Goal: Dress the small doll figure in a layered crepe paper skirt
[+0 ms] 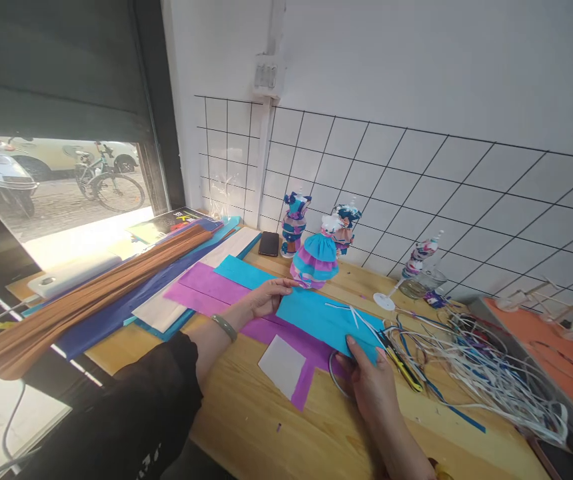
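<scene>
Blue sheet (324, 322) sat smack between the left hand (268, 298) and right hand (370, 381), fingers pinched nearly closed on its ends.

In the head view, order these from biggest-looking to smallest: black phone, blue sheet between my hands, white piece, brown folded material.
1. Brown folded material
2. Blue sheet
3. White piece
4. Black phone

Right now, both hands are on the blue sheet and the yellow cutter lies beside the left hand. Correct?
Not quite: the cutter's place is wrong. In the head view, the yellow cutter lies beside the right hand, not the left hand. Both hands are on the blue sheet, as you said.
</scene>
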`<state>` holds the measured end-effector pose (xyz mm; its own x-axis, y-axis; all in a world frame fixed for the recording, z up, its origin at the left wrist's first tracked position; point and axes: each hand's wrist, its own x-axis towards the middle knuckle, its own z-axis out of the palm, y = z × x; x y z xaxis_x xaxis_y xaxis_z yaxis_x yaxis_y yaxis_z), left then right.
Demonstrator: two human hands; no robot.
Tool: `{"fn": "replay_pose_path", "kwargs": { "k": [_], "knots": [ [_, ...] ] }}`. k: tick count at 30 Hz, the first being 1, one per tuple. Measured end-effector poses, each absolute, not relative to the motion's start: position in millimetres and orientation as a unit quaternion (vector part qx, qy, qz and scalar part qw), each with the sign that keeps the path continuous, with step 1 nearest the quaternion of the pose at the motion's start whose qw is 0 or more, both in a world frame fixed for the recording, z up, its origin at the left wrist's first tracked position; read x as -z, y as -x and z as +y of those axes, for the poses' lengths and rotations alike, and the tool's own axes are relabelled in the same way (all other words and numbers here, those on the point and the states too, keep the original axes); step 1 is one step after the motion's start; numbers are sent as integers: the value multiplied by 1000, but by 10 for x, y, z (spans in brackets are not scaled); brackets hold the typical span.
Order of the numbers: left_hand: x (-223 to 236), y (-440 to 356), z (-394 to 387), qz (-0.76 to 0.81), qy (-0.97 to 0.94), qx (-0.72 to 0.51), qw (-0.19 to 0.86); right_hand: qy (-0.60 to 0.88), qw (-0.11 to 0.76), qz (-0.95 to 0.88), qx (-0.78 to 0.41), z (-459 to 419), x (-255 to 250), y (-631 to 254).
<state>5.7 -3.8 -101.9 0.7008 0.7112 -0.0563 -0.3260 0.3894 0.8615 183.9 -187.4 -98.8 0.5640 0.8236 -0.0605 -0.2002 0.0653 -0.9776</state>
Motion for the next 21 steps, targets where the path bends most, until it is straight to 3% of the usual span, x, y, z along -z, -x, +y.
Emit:
{"fn": "replay_pose_path", "kwargs": {
  "k": [8,14,21],
  "knots": [
    [1067,14,118,294,-503,-371,723,592,603,-251,-472,-1947,1017,-1747],
    [1063,58,142,321,-538,-391,674,582,563,-366,-459,-1970,1019,-1751],
    [1154,47,243,366,-583,-421,590,554,452,-478,-510,-2029,1040,-1641]
  ]
}}
